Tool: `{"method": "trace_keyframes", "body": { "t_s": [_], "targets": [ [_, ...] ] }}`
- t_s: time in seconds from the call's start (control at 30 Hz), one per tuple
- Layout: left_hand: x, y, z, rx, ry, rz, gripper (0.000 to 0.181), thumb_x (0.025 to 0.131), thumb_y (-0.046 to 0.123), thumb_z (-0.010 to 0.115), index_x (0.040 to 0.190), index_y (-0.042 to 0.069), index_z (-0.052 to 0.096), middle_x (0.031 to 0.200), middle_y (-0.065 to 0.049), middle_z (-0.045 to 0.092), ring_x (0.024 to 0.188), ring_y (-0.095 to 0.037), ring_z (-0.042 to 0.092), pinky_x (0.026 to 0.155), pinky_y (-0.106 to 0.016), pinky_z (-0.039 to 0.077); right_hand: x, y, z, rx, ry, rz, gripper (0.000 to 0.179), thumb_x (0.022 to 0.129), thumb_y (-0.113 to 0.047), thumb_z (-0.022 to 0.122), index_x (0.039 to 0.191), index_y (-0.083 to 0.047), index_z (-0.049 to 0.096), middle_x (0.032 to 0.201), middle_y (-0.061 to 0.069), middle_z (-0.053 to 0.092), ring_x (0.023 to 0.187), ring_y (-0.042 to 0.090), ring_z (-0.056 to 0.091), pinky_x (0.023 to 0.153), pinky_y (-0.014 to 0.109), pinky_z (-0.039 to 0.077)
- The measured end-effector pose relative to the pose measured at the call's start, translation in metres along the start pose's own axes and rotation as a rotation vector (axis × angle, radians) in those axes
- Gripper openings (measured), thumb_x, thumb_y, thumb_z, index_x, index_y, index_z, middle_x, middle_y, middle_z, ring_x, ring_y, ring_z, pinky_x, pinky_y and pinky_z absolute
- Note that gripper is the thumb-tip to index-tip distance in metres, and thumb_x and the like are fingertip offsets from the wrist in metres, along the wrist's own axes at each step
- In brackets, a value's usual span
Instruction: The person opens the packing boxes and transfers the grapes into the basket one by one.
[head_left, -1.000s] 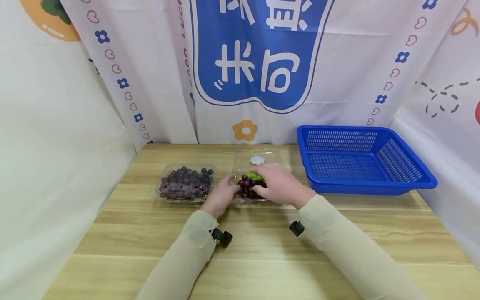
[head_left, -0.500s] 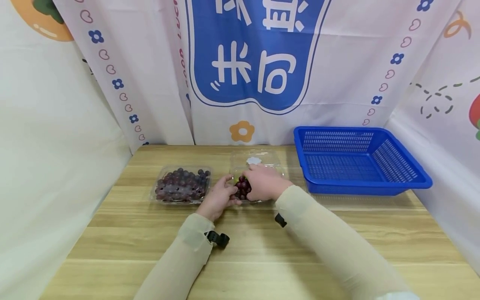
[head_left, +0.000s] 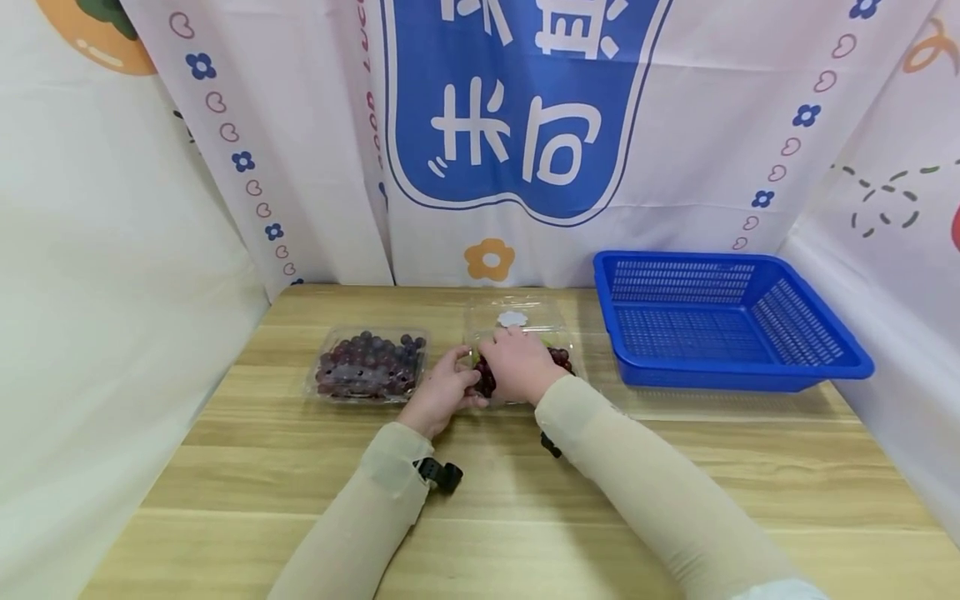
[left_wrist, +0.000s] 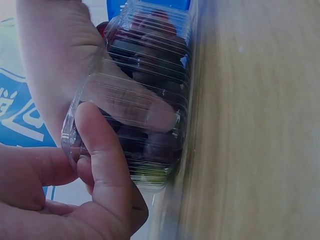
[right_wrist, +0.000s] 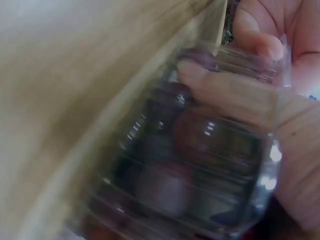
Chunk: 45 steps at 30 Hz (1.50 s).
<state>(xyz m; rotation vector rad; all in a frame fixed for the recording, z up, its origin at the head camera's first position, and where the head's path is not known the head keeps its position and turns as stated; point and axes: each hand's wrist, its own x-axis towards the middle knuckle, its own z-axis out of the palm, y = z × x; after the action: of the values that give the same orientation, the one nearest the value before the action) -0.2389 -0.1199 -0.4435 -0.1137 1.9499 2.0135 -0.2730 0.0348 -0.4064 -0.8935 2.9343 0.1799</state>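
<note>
In the head view, an opened clear plastic box [head_left: 480, 313] of dark red grapes [head_left: 561, 358] stands at the middle back of the table. My left hand [head_left: 435, 398] holds its left end, and the left wrist view shows thumb and fingers pinching the rim of the box [left_wrist: 75, 130]. My right hand [head_left: 517, 365] reaches down into the box from above, covering much of the fruit. Through the clear wall, the right thumb [right_wrist: 225, 92] shows pressed among the grapes [right_wrist: 200, 132]. The other right fingers are mostly hidden. A bit of green shows at the box's bottom.
Just left of my left hand sits a second clear box [head_left: 313, 385] filled with dark grapes [head_left: 371, 362]. A blue slotted plastic basket [head_left: 742, 371] stands at the back right. Behind the wooden table [head_left: 480, 533] hangs a printed cloth [head_left: 330, 150].
My right hand has moved left and down into the opened box, its fingers closing over the grapes. More grapes now show to its right. The left hand stays on the box's end.
</note>
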Motion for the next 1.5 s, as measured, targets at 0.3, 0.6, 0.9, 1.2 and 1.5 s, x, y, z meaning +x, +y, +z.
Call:
{"method": "trace_keyframes", "body": {
  "t_s": [0.3,0.6,0.9,1.2,1.5],
  "targets": [
    [0.001,0.001,0.001,-0.001,-0.003,0.004,0.060,0.105,0.004,0.047,0.160,0.014,0.024,0.117,-0.019,0.047,0.081,-0.022,0.053,0.078,-0.039,0.061,-0.003,0.007,0.004,0.083,0.033,-0.020,0.061,0.088,-0.044,0.076,0.134,-0.010,0.056,0.135,0.008,0.055,0.123,0.026,0.051,0.105,0.046,0.046],
    [0.002,0.000,0.000,-0.011,0.001,0.008,0.065,0.101,0.001,0.047,0.161,0.012,0.022,0.121,-0.021,0.046,0.085,-0.025,0.057,0.083,-0.041,0.061,-0.010,0.014,0.004,0.173,0.125,-0.026,0.050,0.085,-0.037,0.078,0.126,-0.013,0.062,0.120,0.003,0.062,0.111,0.022,0.057,0.091,0.040,0.054],
    [0.002,-0.002,-0.001,-0.016,0.004,0.012,0.067,0.099,0.001,0.049,0.160,0.012,0.023,0.120,-0.021,0.047,0.080,-0.025,0.060,0.083,-0.042,0.061,-0.015,0.029,0.003,0.461,0.239,-0.010,0.037,0.088,-0.036,0.073,0.117,-0.016,0.060,0.104,-0.002,0.062,0.092,0.017,0.056,0.074,0.035,0.054],
    [0.001,-0.002,-0.002,-0.013,0.003,0.027,0.069,0.098,0.001,0.047,0.161,0.011,0.021,0.107,-0.015,0.043,0.079,-0.023,0.054,0.083,-0.041,0.061,-0.020,0.045,0.001,0.707,0.282,-0.028,0.041,0.090,-0.036,0.076,0.123,-0.017,0.060,0.108,0.004,0.067,0.096,0.021,0.063,0.084,0.042,0.056],
    [0.002,-0.003,-0.002,-0.025,-0.001,0.027,0.069,0.098,-0.001,0.046,0.161,0.010,0.021,0.112,-0.015,0.042,0.077,-0.021,0.052,0.086,-0.043,0.060,-0.025,0.048,0.001,0.730,0.321,-0.033,0.047,0.095,-0.040,0.072,0.134,-0.018,0.057,0.123,0.005,0.063,0.108,0.023,0.062,0.093,0.045,0.054]
  ]
}}
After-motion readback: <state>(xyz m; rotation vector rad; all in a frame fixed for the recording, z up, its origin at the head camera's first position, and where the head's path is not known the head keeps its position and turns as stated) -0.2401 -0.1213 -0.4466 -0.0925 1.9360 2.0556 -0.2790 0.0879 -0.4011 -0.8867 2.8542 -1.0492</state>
